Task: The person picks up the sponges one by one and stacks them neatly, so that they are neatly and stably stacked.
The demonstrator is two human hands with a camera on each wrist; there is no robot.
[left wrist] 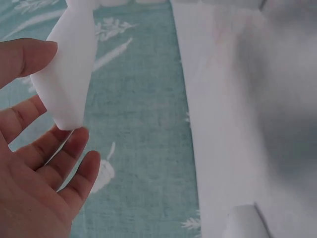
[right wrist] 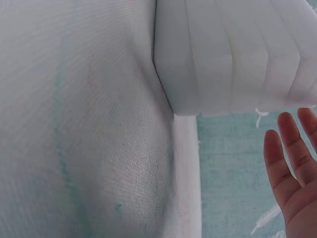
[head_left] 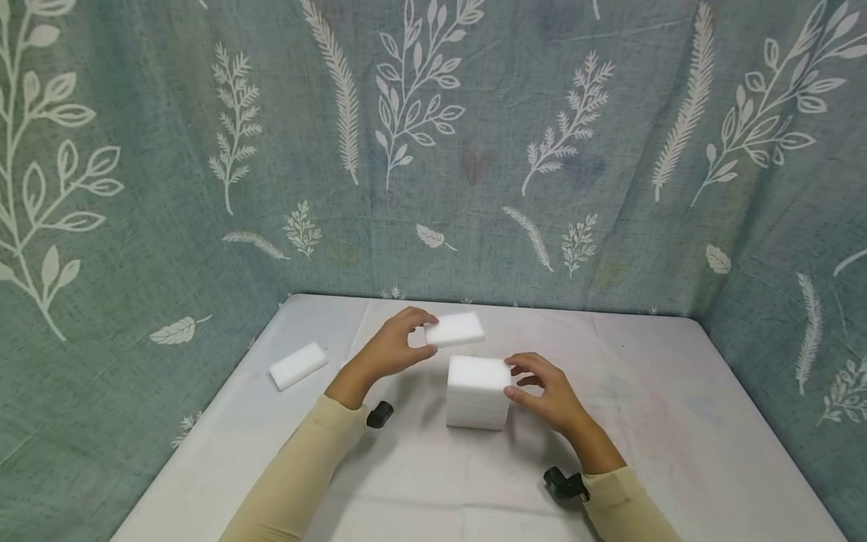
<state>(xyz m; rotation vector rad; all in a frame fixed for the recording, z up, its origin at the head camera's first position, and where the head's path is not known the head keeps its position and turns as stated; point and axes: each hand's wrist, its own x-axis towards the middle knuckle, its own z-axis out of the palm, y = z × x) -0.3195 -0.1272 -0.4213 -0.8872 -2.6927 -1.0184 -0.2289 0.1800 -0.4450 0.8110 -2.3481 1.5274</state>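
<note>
My left hand point(head_left: 390, 348) pinches a white rectangular sponge point(head_left: 455, 330) by its left end, thumb on one side and fingers on the other. That sponge is held in the air, behind and above a stack of white sponges point(head_left: 477, 403). In the left wrist view the held sponge point(left wrist: 69, 69) is tilted on edge. My right hand point(head_left: 549, 391) is at the stack's right side, thumb and forefinger at the upper edge. Several layers of the stack point(right wrist: 213, 59) show in the right wrist view, with the visible fingers point(right wrist: 277, 158) fairly straight beside it; the thumb is out of that view.
Another white sponge point(head_left: 299, 366) lies on the table's left side. A white cloth covers the table point(head_left: 650, 421). Green leaf-patterned fabric point(head_left: 460, 226) hangs behind and at both sides. A small black camera is strapped to each wrist.
</note>
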